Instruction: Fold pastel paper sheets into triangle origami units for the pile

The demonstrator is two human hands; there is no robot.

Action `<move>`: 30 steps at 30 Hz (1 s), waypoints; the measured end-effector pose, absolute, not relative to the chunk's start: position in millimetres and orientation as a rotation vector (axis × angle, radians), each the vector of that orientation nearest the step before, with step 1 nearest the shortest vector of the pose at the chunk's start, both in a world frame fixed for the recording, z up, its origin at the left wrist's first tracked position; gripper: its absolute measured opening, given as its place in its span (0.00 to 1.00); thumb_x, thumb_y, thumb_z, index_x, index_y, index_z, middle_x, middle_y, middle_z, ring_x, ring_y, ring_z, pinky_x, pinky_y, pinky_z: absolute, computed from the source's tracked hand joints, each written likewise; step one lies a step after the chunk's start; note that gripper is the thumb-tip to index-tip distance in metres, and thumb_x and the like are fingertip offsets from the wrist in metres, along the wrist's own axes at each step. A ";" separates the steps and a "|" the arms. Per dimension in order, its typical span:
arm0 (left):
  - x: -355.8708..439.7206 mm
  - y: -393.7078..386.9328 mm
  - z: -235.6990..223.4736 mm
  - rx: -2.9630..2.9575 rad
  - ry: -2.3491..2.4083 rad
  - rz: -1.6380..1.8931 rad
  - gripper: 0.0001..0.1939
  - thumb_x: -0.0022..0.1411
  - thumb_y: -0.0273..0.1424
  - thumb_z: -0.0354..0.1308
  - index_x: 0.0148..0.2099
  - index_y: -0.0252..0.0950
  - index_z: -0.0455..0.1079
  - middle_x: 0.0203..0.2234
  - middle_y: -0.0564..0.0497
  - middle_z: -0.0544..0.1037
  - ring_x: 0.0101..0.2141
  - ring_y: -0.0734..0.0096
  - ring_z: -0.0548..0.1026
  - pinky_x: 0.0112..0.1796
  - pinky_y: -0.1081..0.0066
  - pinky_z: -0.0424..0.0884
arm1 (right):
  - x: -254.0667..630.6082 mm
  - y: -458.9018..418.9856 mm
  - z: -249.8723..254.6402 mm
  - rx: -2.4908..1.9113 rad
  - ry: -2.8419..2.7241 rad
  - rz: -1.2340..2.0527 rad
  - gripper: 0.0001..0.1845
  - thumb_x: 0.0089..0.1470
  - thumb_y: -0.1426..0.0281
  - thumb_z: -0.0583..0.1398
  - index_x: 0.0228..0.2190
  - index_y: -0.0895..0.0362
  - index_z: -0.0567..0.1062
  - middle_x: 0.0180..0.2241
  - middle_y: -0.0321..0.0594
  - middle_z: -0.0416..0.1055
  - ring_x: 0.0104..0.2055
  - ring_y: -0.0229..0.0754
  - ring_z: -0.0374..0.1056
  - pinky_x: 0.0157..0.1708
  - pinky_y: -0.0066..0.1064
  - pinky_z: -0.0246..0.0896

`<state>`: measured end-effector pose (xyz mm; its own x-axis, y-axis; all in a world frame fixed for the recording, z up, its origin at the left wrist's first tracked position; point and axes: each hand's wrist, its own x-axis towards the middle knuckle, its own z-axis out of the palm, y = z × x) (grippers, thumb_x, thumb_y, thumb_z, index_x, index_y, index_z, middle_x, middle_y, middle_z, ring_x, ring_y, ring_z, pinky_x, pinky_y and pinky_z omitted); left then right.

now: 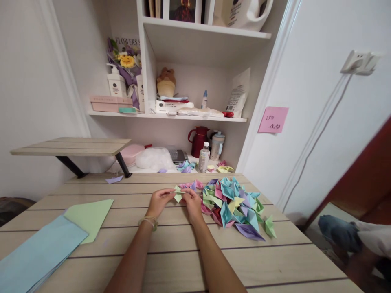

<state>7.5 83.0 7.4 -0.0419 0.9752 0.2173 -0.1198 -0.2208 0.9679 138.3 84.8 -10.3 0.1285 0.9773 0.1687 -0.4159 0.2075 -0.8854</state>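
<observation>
A small light-green folded paper (177, 194) is held up between my two hands over the middle of the table. My left hand (159, 202) pinches its left side, and a bracelet circles that wrist. My right hand (192, 202) grips the right side between thumb and fingers. Just right of my right hand lies a heap of folded paper boats (227, 199) in blue, green, pink, purple and yellow. At the left of the table rest a stack of light-blue paper sheets (39, 254) and green paper sheets (94, 217).
A small raised wooden stand (73, 146) with black legs stands at the back left. Behind the table, a shelf holds a clear bottle (204, 156), a red jug (199, 140) and a pale cup (217, 145). Another person's clothed body (363, 240) shows at the right edge.
</observation>
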 end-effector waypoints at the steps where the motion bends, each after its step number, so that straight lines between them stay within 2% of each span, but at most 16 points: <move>1: 7.1 83.1 7.9 1.246 1.024 1.469 0.15 0.38 0.34 0.66 0.31 0.31 0.76 0.28 0.46 0.79 0.29 0.66 0.75 0.35 0.68 0.71 | 138.0 84.7 -9.5 -0.744 -0.884 1.237 0.08 0.36 0.70 0.61 0.25 0.58 0.74 0.20 0.33 0.70 0.22 0.36 0.64 0.25 0.26 0.60; 6: 4.4 85.1 6.2 1.171 1.031 1.530 0.13 0.41 0.36 0.64 0.28 0.31 0.74 0.25 0.48 0.78 0.27 0.69 0.74 0.32 0.72 0.69 | 134.9 82.8 -6.8 -0.658 -0.891 1.318 0.09 0.36 0.68 0.64 0.23 0.59 0.74 0.24 0.37 0.72 0.28 0.38 0.67 0.32 0.29 0.62; 9: 4.3 85.3 5.9 1.209 1.026 1.519 0.12 0.41 0.35 0.64 0.27 0.31 0.74 0.24 0.49 0.78 0.27 0.70 0.73 0.31 0.73 0.68 | 134.1 82.9 -7.3 -0.699 -0.913 1.277 0.10 0.36 0.66 0.65 0.23 0.60 0.73 0.23 0.37 0.72 0.26 0.37 0.67 0.29 0.28 0.62; 14: 5.9 83.6 8.6 1.255 1.021 1.555 0.11 0.42 0.32 0.64 0.30 0.32 0.71 0.23 0.51 0.76 0.27 0.72 0.73 0.31 0.74 0.67 | 134.3 83.9 -9.7 -0.718 -0.901 1.249 0.16 0.37 0.64 0.65 0.31 0.59 0.71 0.21 0.37 0.73 0.22 0.38 0.66 0.24 0.28 0.61; 19: 6.6 84.6 7.1 1.318 1.031 1.566 0.10 0.43 0.32 0.62 0.30 0.32 0.69 0.22 0.51 0.74 0.26 0.72 0.72 0.29 0.74 0.67 | 133.9 85.0 -12.5 -0.752 -0.986 1.179 0.14 0.39 0.64 0.63 0.29 0.59 0.72 0.19 0.35 0.71 0.20 0.36 0.65 0.21 0.26 0.60; 24: 4.9 87.2 2.9 1.362 1.084 1.555 0.08 0.44 0.30 0.59 0.30 0.33 0.72 0.24 0.50 0.76 0.28 0.69 0.73 0.30 0.72 0.68 | 132.5 83.8 -12.6 -0.755 -1.121 1.091 0.13 0.40 0.63 0.62 0.30 0.58 0.74 0.25 0.39 0.74 0.26 0.39 0.68 0.26 0.28 0.62; 27: 2.1 89.1 0.5 1.321 1.088 1.538 0.10 0.46 0.31 0.58 0.33 0.32 0.73 0.27 0.49 0.77 0.30 0.68 0.73 0.32 0.71 0.68 | 131.3 81.7 -11.6 -0.752 -1.171 1.102 0.18 0.36 0.66 0.65 0.33 0.58 0.74 0.31 0.41 0.74 0.30 0.41 0.69 0.30 0.30 0.64; 30: -0.3 89.7 -0.5 1.257 1.032 1.522 0.12 0.46 0.32 0.58 0.34 0.31 0.73 0.29 0.47 0.77 0.32 0.66 0.74 0.33 0.70 0.69 | 130.6 79.6 -10.8 -0.791 -1.209 1.102 0.25 0.33 0.67 0.66 0.37 0.60 0.74 0.29 0.41 0.74 0.28 0.40 0.68 0.29 0.31 0.65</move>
